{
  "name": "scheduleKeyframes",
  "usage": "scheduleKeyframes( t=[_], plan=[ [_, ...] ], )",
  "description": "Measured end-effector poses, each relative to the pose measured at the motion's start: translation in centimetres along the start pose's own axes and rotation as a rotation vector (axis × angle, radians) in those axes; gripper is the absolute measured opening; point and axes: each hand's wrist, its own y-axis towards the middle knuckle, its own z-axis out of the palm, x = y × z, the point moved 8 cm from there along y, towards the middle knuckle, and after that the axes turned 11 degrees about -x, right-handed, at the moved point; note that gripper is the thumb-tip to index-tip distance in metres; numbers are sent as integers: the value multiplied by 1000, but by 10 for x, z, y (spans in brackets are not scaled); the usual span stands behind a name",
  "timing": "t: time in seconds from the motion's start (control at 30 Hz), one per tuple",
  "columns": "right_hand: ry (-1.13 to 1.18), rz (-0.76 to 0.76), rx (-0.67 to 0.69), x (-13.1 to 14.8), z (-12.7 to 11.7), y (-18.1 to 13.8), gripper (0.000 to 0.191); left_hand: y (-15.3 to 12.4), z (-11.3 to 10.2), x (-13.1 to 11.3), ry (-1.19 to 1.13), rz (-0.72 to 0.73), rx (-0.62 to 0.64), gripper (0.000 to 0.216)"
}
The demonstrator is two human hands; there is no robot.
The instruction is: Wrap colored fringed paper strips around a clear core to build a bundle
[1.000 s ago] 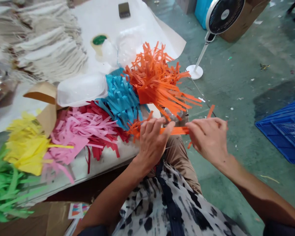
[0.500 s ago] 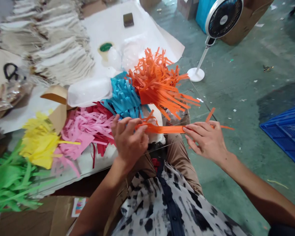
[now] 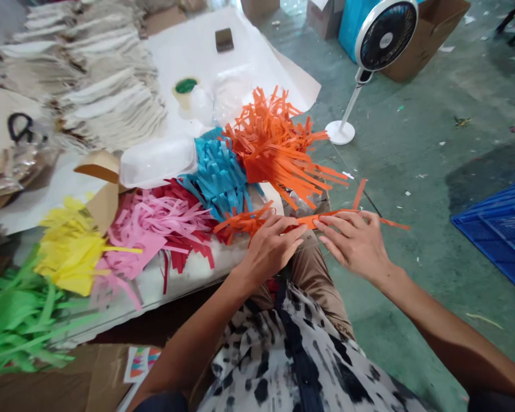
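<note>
Between my two hands stretches an orange fringed paper tassel [image 3: 306, 221], with cut strips sticking out at both ends. My left hand [image 3: 272, 243] pinches it near the middle, and its fringe spreads out to the left over the table edge. Close by on the other side, my right hand [image 3: 354, 240] grips the same piece between thumb and fingers; loose strips poke out beyond the knuckles. Just above lies a pile of orange fringed paper [image 3: 274, 137]. Blue fringed paper [image 3: 217, 171] sits beside that pile.
Pink [image 3: 154, 220], yellow [image 3: 71, 249] and green fringed paper [image 3: 21, 315] lie along the table's left side. A clear plastic tray [image 3: 158, 163], a tape roll [image 3: 184, 88] and stacked cream bundles [image 3: 111, 106] sit behind. A fan [image 3: 386, 40] and blue crate [image 3: 498, 229] stand on the floor.
My left hand has moved right along the orange tassel, closer to my right hand. The fringe at its left end now shows spread out. My right hand has barely moved.
</note>
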Motion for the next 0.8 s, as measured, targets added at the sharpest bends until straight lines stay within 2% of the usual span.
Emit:
scheduleKeyframes(
  t=[0.17,0.23,0.33,0.5,0.63,0.7,0.8],
  plan=[
    [-35,40,-130,-12,-13,-3,37,-4,4,-1,7,4,32,37],
    [25,0,-121,-3,-12,-1,37,-5,4,-1,-1,-6,36,36],
    [79,-67,-109,10,-7,4,26,-11,2,-5,-33,-2,52,34],
    [141,-143,-81,11,0,-1,27,-24,-3,-8,2,-37,20,39],
    [244,-85,-95,-3,0,-6,12,-27,-9,-2,-28,-104,-48,25],
    [337,-18,-51,-10,2,-3,9,-24,-11,4,-72,-138,-61,22],
    [429,46,54,-17,6,6,9,-15,-9,9,-63,-117,-13,24]
  ],
)
